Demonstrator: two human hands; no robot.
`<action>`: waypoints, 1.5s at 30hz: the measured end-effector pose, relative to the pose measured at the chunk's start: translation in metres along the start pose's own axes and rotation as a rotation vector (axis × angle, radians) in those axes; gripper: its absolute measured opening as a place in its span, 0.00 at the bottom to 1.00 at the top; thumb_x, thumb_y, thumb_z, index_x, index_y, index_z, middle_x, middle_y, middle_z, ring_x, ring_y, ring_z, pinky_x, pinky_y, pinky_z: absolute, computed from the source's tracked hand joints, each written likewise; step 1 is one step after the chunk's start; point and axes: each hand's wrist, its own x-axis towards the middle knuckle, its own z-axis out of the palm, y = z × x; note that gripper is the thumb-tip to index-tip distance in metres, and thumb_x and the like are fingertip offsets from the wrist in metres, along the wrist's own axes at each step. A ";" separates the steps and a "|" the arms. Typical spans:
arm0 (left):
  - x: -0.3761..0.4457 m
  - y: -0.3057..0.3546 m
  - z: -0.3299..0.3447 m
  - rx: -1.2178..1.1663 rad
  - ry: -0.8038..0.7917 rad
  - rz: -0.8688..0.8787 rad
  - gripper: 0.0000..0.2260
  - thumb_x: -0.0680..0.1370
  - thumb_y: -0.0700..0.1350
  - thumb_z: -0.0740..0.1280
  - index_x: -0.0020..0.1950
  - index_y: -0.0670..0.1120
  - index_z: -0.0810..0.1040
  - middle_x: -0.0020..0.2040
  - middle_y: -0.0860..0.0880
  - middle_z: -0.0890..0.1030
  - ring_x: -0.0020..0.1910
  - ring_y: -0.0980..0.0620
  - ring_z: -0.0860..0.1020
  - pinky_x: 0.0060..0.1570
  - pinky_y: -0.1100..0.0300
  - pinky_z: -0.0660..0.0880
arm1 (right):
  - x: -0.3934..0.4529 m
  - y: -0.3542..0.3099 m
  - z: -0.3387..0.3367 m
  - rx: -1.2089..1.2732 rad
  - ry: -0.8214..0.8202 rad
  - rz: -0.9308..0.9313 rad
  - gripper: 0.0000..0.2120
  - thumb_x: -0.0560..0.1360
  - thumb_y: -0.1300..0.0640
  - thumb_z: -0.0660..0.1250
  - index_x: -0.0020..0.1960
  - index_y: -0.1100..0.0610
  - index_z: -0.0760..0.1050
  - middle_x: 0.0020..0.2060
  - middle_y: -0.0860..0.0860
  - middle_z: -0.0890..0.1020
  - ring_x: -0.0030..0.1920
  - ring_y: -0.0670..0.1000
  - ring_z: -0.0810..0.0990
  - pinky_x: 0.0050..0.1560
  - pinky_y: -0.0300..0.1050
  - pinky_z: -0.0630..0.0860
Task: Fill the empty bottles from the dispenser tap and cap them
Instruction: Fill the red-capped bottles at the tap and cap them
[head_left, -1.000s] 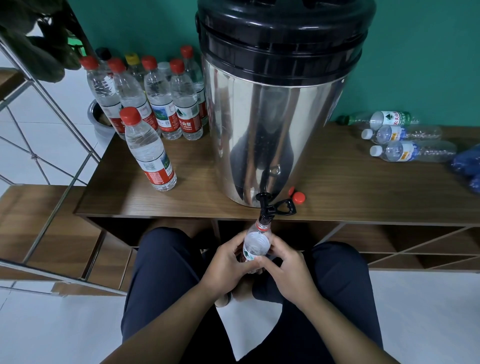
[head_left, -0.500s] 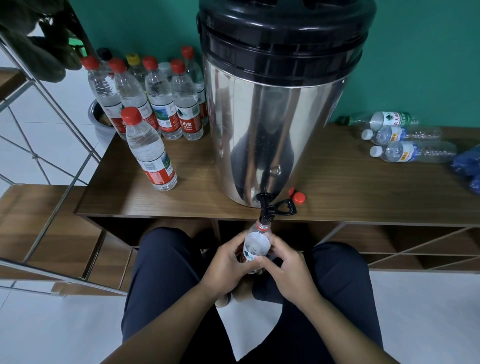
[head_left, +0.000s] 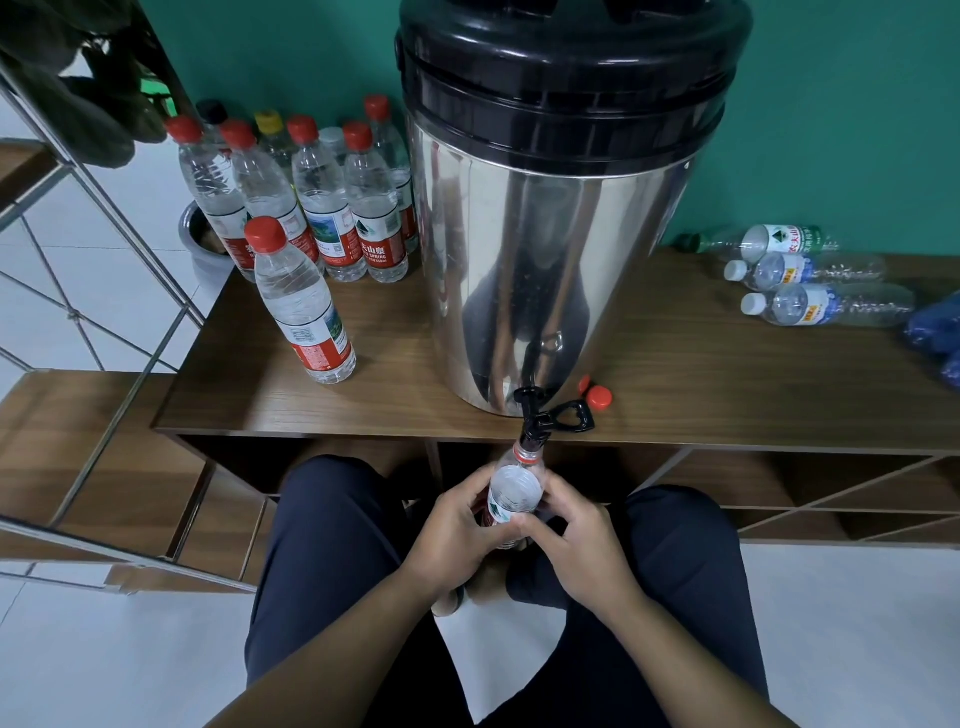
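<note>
**Bottle held under tap, both hands on it**

Left hand (head_left: 457, 525) and right hand (head_left: 582, 535) both wrap the open bottle (head_left: 514, 493), fingers curled round its body from either side, thumbs up near the shoulder. Bottle upright, uncapped, red neck ring showing. Its mouth sits right under the black tap (head_left: 537, 423), touching or nearly touching; can't tell which. Can't see a water stream or the fill level from this angle.

Tap lever sticks out to the right, above the right hand. Tap belongs to the steel dispenser (head_left: 550, 249) with black lid, standing on the wooden bench (head_left: 395, 400) straight ahead of the hands.

Loose red cap (head_left: 599, 399) lies on the bench just past the tap lever, up and right of the right hand. A second red bit shows beside it, partly hidden by the dispenser base.

Up and left of the left hand: one capped full bottle (head_left: 298, 306) stands alone near the bench's front edge. Behind it, a cluster of capped bottles (head_left: 322, 202), mostly red caps, one yellow, one black, against the wall.

Far right of the right hand: three empty bottles (head_left: 810, 275) lie on their sides, caps on, pointing left. Something blue (head_left: 935, 332) at the frame edge next to them, unclear what.

Person's knees in dark trousers flank both hands.
</note>
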 end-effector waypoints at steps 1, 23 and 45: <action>0.000 0.000 0.000 0.000 0.002 -0.003 0.27 0.79 0.42 0.81 0.77 0.51 0.79 0.67 0.51 0.86 0.69 0.50 0.84 0.71 0.52 0.79 | 0.000 0.000 0.000 -0.005 0.003 0.000 0.27 0.80 0.59 0.79 0.77 0.46 0.79 0.57 0.41 0.89 0.58 0.47 0.89 0.63 0.45 0.83; 0.001 -0.003 -0.001 0.031 0.000 -0.023 0.25 0.79 0.43 0.81 0.75 0.54 0.80 0.65 0.50 0.87 0.67 0.48 0.84 0.72 0.41 0.79 | 0.000 -0.001 0.000 -0.029 0.010 -0.009 0.27 0.80 0.60 0.78 0.77 0.46 0.79 0.58 0.40 0.89 0.57 0.47 0.89 0.62 0.45 0.84; -0.001 0.001 0.000 -0.028 -0.010 -0.027 0.26 0.80 0.41 0.80 0.77 0.53 0.79 0.66 0.52 0.87 0.68 0.50 0.84 0.70 0.53 0.79 | -0.002 -0.002 0.000 -0.021 0.004 0.017 0.27 0.80 0.59 0.79 0.76 0.44 0.79 0.58 0.41 0.89 0.57 0.47 0.88 0.63 0.49 0.84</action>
